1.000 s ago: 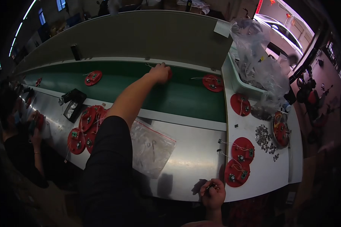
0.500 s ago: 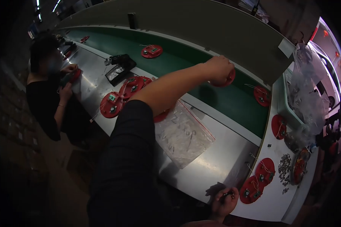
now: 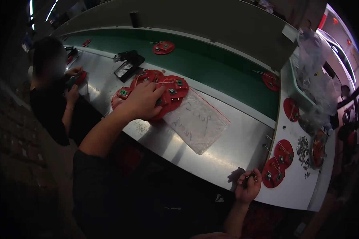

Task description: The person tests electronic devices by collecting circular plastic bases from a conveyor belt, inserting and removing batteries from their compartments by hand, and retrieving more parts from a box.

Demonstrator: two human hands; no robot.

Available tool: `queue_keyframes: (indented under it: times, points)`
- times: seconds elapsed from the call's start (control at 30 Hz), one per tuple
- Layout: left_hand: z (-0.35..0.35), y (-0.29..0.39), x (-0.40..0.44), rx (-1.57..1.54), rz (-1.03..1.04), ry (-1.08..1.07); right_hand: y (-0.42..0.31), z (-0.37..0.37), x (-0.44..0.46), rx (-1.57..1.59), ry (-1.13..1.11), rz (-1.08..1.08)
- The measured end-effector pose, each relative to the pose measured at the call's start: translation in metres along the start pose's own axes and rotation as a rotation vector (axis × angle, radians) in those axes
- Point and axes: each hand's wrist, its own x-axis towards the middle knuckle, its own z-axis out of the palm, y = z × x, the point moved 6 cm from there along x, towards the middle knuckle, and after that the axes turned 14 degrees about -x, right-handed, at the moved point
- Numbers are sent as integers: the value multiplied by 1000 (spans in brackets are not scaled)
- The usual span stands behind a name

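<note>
My left hand (image 3: 144,100) is over a cluster of overlapping red discs at the middle left of the bench. Its fingers are curled at the edge of a red disc (image 3: 178,88) that carries a small green circuit board and pale wires; the thumb's grip is partly hidden. Another red disc (image 3: 173,105) lies beneath, and one more (image 3: 119,95) shows behind my wrist. My right hand (image 3: 248,189), palm up at the bench's front edge, is cupped around several small dark metal parts. Beside it, two red discs with wires (image 3: 273,175) overlap on the white surface.
A marked clear plastic bag (image 3: 199,123) lies on the metal bench. Red discs (image 3: 163,48) rest on the green belt (image 3: 215,75). Loose small metal parts (image 3: 304,151) and a pale green bin (image 3: 301,85) are at right. A co-worker (image 3: 48,87) handles a red disc at left.
My left hand has swung back left from above the green belt, with a red disc, to the disc cluster. My right hand still cups the small parts. The view has shifted slightly.
</note>
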Motion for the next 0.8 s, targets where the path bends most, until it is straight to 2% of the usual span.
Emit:
queue_keyframes:
  times: [0.13,0.2,0.47,0.6,0.67,0.8]
  points:
    - [20,22,-10,31,46,-59,-3,6,-2,32,10,33]
    - [39,20,-17,-11,-4,-106,0,5,-2,53,-9,42]
    - [17,46,14,-48,-5,-76,-4,10,-2,85,-59,51]
    - [27,77,93,-214,83,-72,1,7,-3,102,-84,81]
    - [47,112,152,-276,237,-78,2,6,-4,107,-91,78]
    - [127,177,288,-397,218,-162,0,6,-5,155,-90,108]
